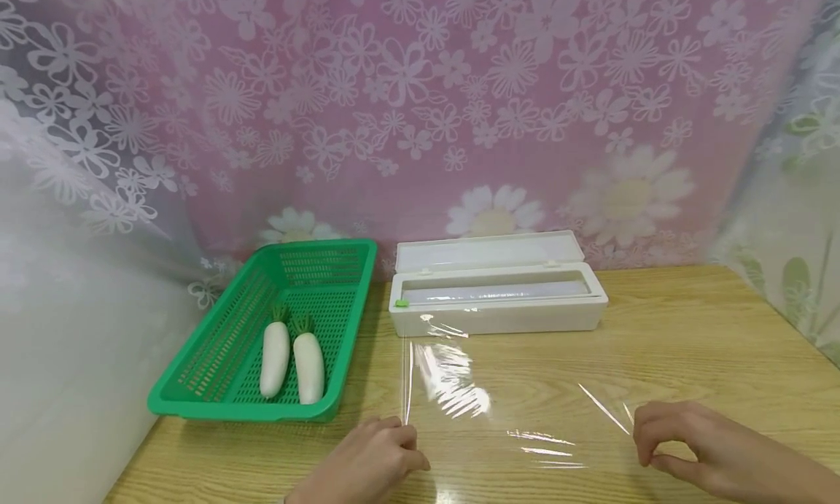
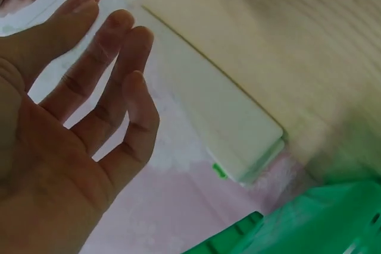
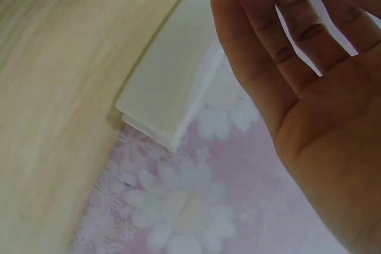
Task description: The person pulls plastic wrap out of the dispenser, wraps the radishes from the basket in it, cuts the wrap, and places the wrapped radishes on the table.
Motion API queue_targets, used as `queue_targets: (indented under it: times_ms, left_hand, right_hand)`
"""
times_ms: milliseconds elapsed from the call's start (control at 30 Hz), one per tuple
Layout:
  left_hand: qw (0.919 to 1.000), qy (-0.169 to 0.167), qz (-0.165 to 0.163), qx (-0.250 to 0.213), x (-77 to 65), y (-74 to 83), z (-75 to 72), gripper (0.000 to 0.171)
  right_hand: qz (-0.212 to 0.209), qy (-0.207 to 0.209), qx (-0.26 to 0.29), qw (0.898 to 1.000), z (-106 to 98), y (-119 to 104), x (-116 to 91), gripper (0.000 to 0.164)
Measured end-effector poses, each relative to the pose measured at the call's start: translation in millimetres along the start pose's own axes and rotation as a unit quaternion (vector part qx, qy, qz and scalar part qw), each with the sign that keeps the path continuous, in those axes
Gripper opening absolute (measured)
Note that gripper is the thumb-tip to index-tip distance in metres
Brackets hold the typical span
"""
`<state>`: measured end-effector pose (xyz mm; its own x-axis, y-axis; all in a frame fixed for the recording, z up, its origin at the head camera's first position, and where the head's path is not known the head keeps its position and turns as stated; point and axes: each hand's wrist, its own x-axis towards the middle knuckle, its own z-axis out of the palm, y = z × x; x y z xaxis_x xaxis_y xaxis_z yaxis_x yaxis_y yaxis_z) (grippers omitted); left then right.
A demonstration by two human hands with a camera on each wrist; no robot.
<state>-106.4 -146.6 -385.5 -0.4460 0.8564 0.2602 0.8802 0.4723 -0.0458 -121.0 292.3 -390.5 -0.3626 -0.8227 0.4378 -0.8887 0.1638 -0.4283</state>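
A sheet of clear cling film (image 1: 453, 387) stretches from a white cling film box (image 1: 499, 320) toward me, over the wooden table. My left hand (image 1: 370, 460) pinches the film's near left corner between thumb and forefinger; the other fingers are loosely bent in the left wrist view. At the near right corner, my right hand (image 1: 695, 442) pinches the film with its fingertips. Shiny film also crosses the fingertips of the right hand (image 3: 315, 81) in the right wrist view. The box stands with its lid (image 1: 488, 252) raised, and a film roll (image 1: 495, 292) lies inside.
On the left stands a green plastic basket (image 1: 357, 322) holding two white radishes (image 1: 274, 358) with trimmed green tops. A small green piece (image 1: 402, 303) sits at the box's left front edge. Flowered curtains (image 1: 420, 110) hang behind and beside the wooden table (image 1: 689, 329).
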Motion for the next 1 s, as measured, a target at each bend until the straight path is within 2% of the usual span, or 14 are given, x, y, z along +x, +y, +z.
queue_targets:
  times_ms: [167, 300, 367, 467, 633, 833, 1000]
  left_hand:
    - [0.9991, -0.037, -0.02, -0.001, 2.0, -0.1, 8.0, 0.026]
    - [0.9976, -0.057, -0.029, 0.027, 6.3, 0.1, 14.4, 0.026]
    - [0.9966, -0.066, -0.034, 0.035, 8.9, 0.0, 16.9, 0.024]
    - [0.9953, -0.079, -0.048, 0.029, 9.5, -0.1, 19.5, 0.022]
    - [0.9933, -0.092, -0.069, -0.01, 6.2, 0.4, 20.2, 0.024]
    - [0.9858, -0.119, -0.1, -0.063, 3.7, 3.3, 19.5, 0.027]
    - [0.9857, -0.125, -0.092, -0.064, 0.3, 3.8, 21.9, 0.022]
  right_hand:
    - [0.044, -0.034, 0.013, 0.998, 12, 8, -2, 0.037]
    - [0.066, -0.043, 0.005, 0.997, 21, 12, -2, 0.044]
    - [0.061, -0.038, -0.009, 0.997, 25, 15, -1, 0.047]
    - [0.062, -0.04, -0.028, 0.997, 30, 18, 0, 0.047]
    - [0.094, -0.07, -0.045, 0.992, 33, 17, -1, 0.043]
    - [0.113, -0.09, -0.083, 0.986, 37, 17, -4, 0.031]
    - [0.144, -0.102, -0.058, 0.982, 39, 18, -11, 0.029]
